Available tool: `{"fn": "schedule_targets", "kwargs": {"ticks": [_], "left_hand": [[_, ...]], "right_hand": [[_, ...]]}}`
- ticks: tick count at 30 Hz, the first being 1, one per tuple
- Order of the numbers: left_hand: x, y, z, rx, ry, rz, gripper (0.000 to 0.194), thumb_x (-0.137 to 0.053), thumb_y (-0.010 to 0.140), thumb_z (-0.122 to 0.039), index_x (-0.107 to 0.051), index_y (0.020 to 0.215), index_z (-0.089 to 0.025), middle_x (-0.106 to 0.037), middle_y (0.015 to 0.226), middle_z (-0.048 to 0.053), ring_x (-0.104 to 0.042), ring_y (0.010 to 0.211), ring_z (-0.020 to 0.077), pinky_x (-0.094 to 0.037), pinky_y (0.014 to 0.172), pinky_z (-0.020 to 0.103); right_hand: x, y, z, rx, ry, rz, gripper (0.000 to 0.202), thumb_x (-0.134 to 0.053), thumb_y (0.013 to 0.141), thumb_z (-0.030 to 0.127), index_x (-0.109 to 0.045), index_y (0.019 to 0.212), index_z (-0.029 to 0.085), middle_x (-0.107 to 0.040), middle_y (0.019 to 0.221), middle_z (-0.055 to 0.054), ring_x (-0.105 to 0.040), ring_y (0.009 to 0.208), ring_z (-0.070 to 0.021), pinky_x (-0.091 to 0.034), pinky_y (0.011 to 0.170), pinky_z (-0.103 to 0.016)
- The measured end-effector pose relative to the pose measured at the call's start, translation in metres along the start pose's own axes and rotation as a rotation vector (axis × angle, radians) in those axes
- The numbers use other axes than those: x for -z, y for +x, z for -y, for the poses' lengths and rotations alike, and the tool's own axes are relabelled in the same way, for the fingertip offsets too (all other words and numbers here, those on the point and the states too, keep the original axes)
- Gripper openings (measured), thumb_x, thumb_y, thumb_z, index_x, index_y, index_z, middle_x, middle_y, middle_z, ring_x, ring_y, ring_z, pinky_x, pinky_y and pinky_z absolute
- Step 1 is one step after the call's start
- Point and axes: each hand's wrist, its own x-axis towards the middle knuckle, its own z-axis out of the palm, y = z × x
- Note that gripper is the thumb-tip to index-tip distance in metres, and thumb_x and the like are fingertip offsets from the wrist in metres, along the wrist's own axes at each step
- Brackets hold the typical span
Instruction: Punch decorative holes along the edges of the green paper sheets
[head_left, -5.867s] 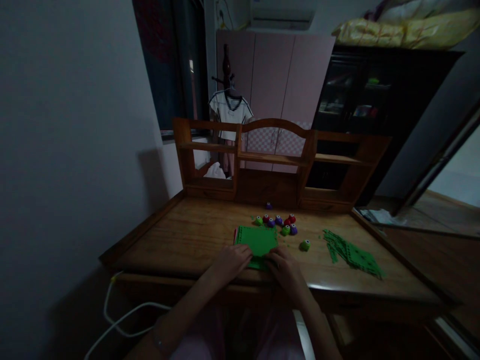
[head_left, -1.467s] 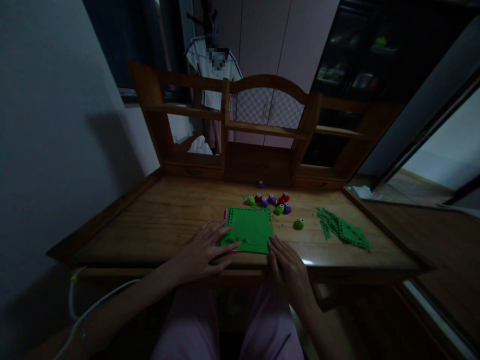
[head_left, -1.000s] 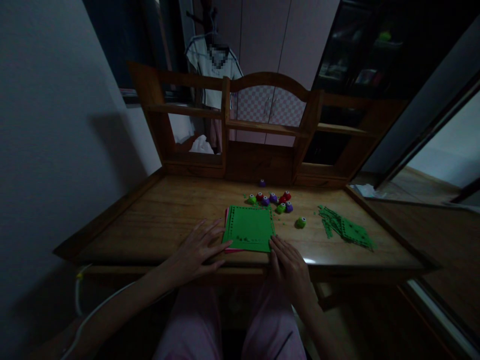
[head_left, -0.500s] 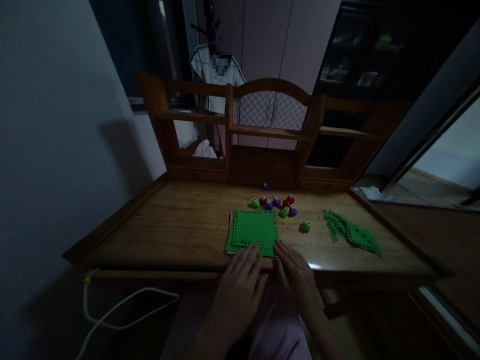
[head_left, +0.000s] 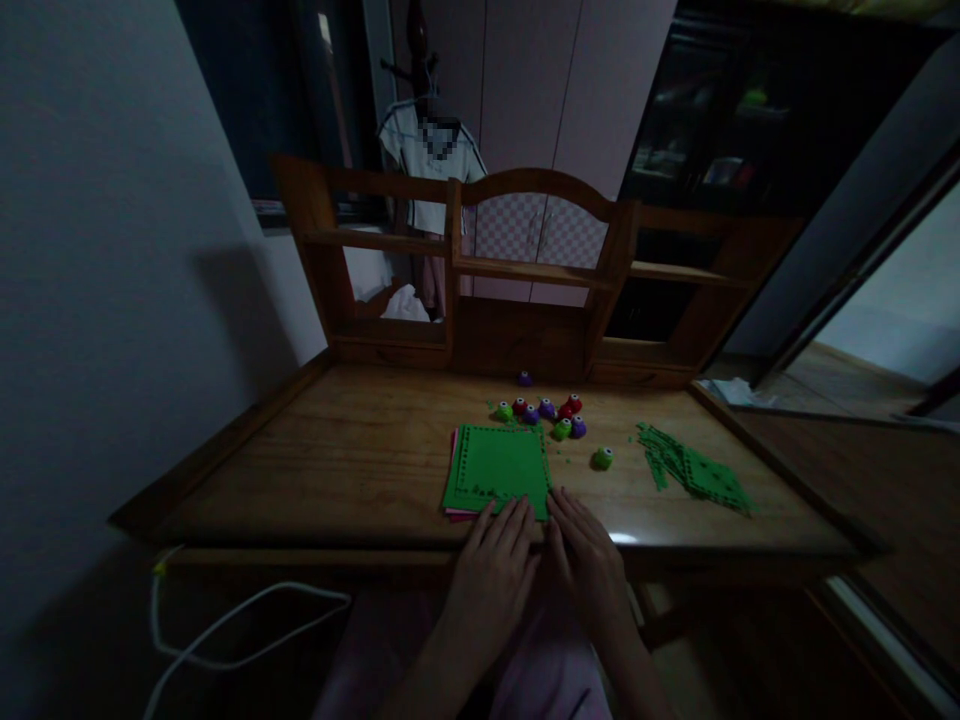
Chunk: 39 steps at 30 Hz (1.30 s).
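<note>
on the desk (head_left: 360,470), at its near edge, the green sheet (head_left: 504,460) is best pressed evenly flat by the left hand (head_left: 495,560), while its corner is steadied by the right hand (head_left: 589,548), fingers laid together on both.

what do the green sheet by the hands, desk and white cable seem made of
Green sheet: likely matte paper or thin foam; flat, dull, with hole-like marks along its edges. Desk: apparently varnished wood, grain showing, front edge shiny. White cable: probably smooth plastic, loosely looped.
</note>
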Motion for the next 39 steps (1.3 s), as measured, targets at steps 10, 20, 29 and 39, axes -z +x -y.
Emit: {"fn": "schedule_targets", "kwargs": {"ticks": [10, 20, 29, 39], "left_hand": [[-0.001, 0.004, 0.001, -0.028, -0.03, 0.007, 0.053, -0.041, 0.092, -0.033, -0.037, 0.141, -0.015, -0.039, 0.146, 0.01, -0.033, 0.136, 0.024, -0.026, 0.114, 0.046], [0.005, 0.003, 0.017, -0.098, -0.077, 0.033, 0.051, -0.039, 0.093, -0.031, -0.034, 0.142, -0.018, -0.044, 0.143, 0.006, -0.037, 0.134, 0.0212, -0.016, 0.117, 0.048], [0.016, 0.005, 0.028, -0.105, -0.111, 0.005, 0.042, -0.039, 0.095, -0.03, -0.045, 0.135, -0.018, -0.054, 0.134, 0.008, -0.048, 0.124, 0.0203, -0.017, 0.116, 0.049], [0.009, 0.007, 0.023, -0.08, -0.1, 0.006, 0.041, -0.041, 0.094, -0.03, -0.048, 0.132, -0.016, -0.057, 0.13, 0.008, -0.049, 0.122, 0.0205, -0.014, 0.117, 0.049]], "right_hand": [[0.013, 0.006, 0.01, -0.055, 0.057, -0.058, 0.045, -0.047, 0.09, 0.018, -0.048, 0.135, 0.025, -0.045, 0.142, -0.008, -0.043, 0.13, -0.0264, -0.044, 0.102, -0.048], [0.003, 0.011, 0.012, 0.045, 0.007, 0.048, 0.042, -0.047, 0.088, 0.014, -0.055, 0.128, 0.024, -0.053, 0.134, -0.007, -0.046, 0.127, -0.0248, -0.043, 0.103, -0.049], [0.001, 0.0, 0.01, -0.03, 0.007, -0.041, 0.036, -0.051, 0.089, 0.019, -0.058, 0.124, 0.024, -0.051, 0.136, -0.009, -0.047, 0.126, -0.0278, -0.045, 0.1, -0.05], [0.002, -0.002, 0.015, -0.119, 0.06, -0.088, 0.039, -0.049, 0.089, 0.018, -0.05, 0.128, 0.021, -0.05, 0.135, -0.012, -0.048, 0.125, -0.0264, -0.045, 0.101, -0.047]]}}
